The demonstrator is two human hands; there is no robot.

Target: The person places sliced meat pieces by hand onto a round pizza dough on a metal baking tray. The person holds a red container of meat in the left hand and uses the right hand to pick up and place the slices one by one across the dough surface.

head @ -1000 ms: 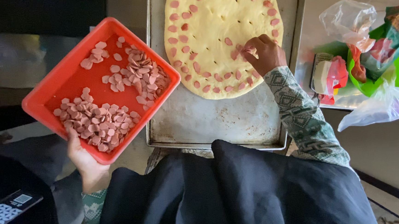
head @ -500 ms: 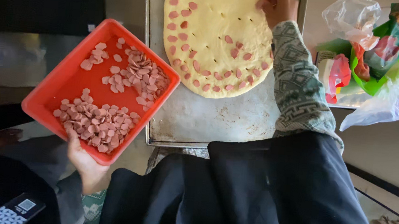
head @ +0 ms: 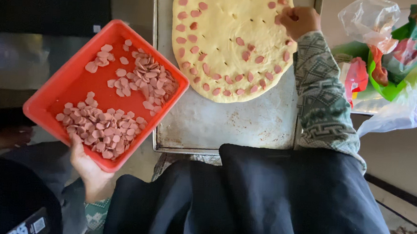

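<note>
Evidently right hand [head: 299, 20] pinched sausage slices narrow-fingered at dough round [head: 232, 41] rim; left hand [head: 87, 165] gripped red tray [head: 70, 87]; slices best spaced evenly.

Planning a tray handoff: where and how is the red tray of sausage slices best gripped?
Probably the free upper-left rim of the red tray, approached from the left. The left hand holds the near corner, the right edge overlaps the baking sheet, and the slices lie loose, so pinch the raised lip and keep it level.
</note>
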